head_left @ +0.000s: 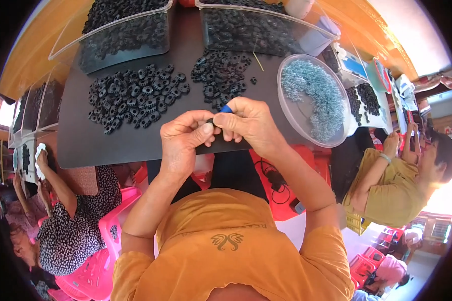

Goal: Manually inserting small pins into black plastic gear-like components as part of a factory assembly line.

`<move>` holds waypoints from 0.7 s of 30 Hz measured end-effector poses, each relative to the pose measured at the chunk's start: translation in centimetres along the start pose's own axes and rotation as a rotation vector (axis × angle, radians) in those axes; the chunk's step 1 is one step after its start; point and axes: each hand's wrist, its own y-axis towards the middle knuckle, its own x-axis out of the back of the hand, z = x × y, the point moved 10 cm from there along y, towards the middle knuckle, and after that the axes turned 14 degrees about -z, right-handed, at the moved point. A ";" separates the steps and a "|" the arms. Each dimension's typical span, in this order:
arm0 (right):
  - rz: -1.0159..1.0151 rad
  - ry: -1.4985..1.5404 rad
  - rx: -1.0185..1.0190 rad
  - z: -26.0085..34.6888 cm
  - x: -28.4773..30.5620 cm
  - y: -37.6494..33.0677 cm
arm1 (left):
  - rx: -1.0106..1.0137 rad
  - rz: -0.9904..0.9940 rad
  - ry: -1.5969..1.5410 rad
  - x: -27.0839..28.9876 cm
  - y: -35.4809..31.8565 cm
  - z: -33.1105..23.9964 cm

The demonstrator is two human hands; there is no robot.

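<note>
One small black piece [210, 121]: pinched between my fingertips, near the front edge of the surface [80, 145]; my thumbs hide most of it, so I cannot tell its full shape.
Left grip [180, 143]: closed on that piece, thumb tip pressed toward the bent forefinger.
Right grip [251, 125]: closed on it from the other side, thumb laid flat, forefinger arched above, the other fingers curled underneath.
Blue bit [226, 109]: smooth and bright, at my right forefinger's tip; wrapped on or held, I cannot tell.
Forearms [306, 180]: bare, elbows spread, both angled inward so my thumbs nearly meet.
Right heap [221, 75]: little black pieces, loosely piled just beyond my fingers.
Left heap [135, 95]: chunky black pieces, rounded, with notched edges and holes, a wider spread.
Round tray [299, 113]: clear, shallow, right of my grip, with a curved drift of fine pale-blue bits [321, 98] in it.
Yellow stick [258, 61]: thin, lying between the right heap and the tray.
Clear bins [125, 57]: two, see-through plastic, filled with black pieces, at the far side.
Surface finish: matte, dark grey.
</note>
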 end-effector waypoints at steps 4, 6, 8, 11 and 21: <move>-0.404 -0.704 0.722 7.1 2.4 -1.2 | 0.088 -0.047 -0.073 0.6 0.5 0.7; -0.552 -1.022 1.105 10.2 2.2 -2.1 | 0.086 -0.044 -0.045 0.5 0.5 0.8; -0.499 -1.170 1.103 10.1 2.7 0.1 | 0.081 -0.049 -0.037 0.6 0.5 0.7; -0.386 -1.437 1.051 8.3 2.9 3.2 | 0.066 -0.046 -0.032 0.5 0.5 0.8; -0.271 -1.591 0.981 5.5 3.1 5.4 | 0.068 -0.040 -0.021 0.6 0.6 0.8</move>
